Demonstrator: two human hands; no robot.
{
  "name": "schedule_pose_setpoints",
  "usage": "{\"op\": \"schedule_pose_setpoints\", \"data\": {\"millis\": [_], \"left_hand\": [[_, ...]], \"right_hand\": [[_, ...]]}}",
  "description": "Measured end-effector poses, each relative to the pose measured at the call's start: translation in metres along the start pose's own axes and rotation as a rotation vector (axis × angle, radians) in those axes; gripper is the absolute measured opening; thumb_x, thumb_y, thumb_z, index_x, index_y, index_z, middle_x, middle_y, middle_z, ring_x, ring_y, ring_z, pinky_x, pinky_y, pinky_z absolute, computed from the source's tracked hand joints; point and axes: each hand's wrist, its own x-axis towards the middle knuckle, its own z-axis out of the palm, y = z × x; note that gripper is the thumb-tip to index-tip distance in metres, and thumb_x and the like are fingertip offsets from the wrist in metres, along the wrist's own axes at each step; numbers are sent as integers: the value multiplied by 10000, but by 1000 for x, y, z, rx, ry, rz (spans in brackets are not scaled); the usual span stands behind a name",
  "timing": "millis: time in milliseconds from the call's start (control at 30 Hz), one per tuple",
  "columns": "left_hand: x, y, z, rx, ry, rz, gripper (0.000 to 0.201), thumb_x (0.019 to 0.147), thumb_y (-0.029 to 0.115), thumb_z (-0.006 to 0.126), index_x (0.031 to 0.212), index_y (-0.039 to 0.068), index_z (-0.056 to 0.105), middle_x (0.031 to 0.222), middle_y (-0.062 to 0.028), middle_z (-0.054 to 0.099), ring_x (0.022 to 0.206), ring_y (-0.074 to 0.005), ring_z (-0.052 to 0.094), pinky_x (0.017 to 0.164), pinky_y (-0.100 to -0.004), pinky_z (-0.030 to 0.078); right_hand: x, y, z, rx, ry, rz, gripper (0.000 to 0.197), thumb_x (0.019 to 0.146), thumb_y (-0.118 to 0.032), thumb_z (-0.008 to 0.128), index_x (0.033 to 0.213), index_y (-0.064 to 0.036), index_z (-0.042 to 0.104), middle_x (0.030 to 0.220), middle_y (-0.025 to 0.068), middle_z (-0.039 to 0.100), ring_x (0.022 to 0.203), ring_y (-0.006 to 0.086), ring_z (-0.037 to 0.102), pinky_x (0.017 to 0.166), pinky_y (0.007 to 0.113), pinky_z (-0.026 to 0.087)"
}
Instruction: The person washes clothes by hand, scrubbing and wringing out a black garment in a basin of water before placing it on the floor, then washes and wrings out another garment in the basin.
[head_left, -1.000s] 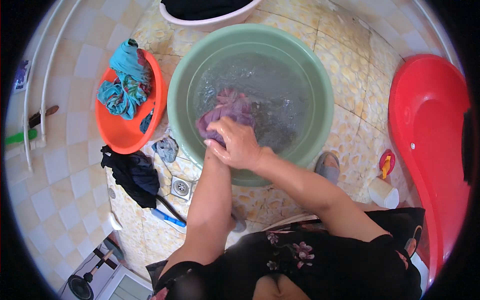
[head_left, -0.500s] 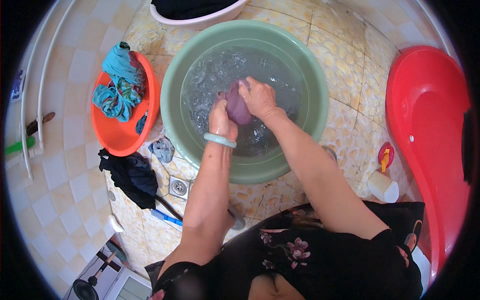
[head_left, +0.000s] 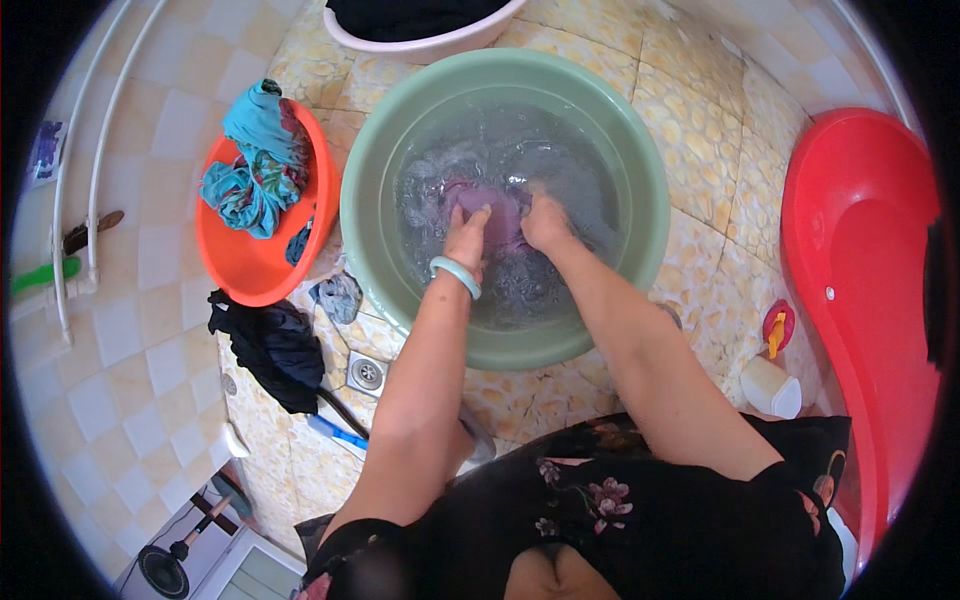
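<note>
A large green basin [head_left: 655, 215] of greyish water stands on the floor in front of me. Partly under the water is a purple cloth [head_left: 492, 213], spread wider between my hands. My left hand [head_left: 466, 240], with a pale bangle on its wrist, grips the cloth's near left side, thumb on top. At the cloth's right edge, my right hand [head_left: 546, 222] is closed on it, its fingertips blurred and partly under water. Ripples surround both hands.
An orange basin [head_left: 235, 282] with turquoise patterned clothes [head_left: 262, 170] stands left. Black clothing [head_left: 270, 350] and a grey cloth [head_left: 338, 298] lie near a floor drain [head_left: 367, 373]. A pink basin [head_left: 430, 46] is at the back, a red tub [head_left: 850, 260] at right beside a white container [head_left: 770, 388].
The bunched purple cloth has gone down into the water and opened out. My hands have lowered and moved slightly apart, and the whole view has shifted a little.
</note>
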Motion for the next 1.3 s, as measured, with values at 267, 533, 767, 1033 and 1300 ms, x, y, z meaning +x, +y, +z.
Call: {"op": "schedule_pose_setpoints", "data": {"millis": [267,533,767,1033,1300], "left_hand": [[14,-4,-28,-567,-418,-52,642,882,549,427,1334,97,365,1328,-112,419,1225,-282,387,988,-450,353],[-3,-10,-11,-586,-381,347,414,927,400,402,1214,111,476,1211,-79,493,1114,-231,472,904,-388,429],[31,-14,-47,-817,-822,318,274,891,229,493,1083,37,531,1061,-89,567,1012,-201,532,844,-346,460],[-14,30,-4,-517,-369,164,370,839,240,488,1125,5,499,1129,-140,552,1082,-288,519,959,-469,389],[-13,23,-31,-127,-53,-119,532,850,286,481,1307,72,315,1331,-186,326,1203,-450,347,934,-587,362]], "right_hand": [[-55,-94,-33,733,71,-221,299,747,-98,565,1032,-8,568,930,210,619,866,299,619,757,366,473],[-128,-131,-44,395,-20,-691,271,712,-90,613,972,-41,554,822,132,540,775,309,587,682,371,473],[-62,-122,-38,228,269,-693,224,731,-243,642,855,-74,565,769,141,572,694,341,596,608,420,490],[7,-42,-57,80,139,-16,465,844,-447,467,1004,-27,587,930,257,617,909,423,583,816,474,449],[2,6,-26,-19,0,-84,448,831,-290,572,1172,-9,497,1219,253,488,1110,395,489,924,421,396]]}}
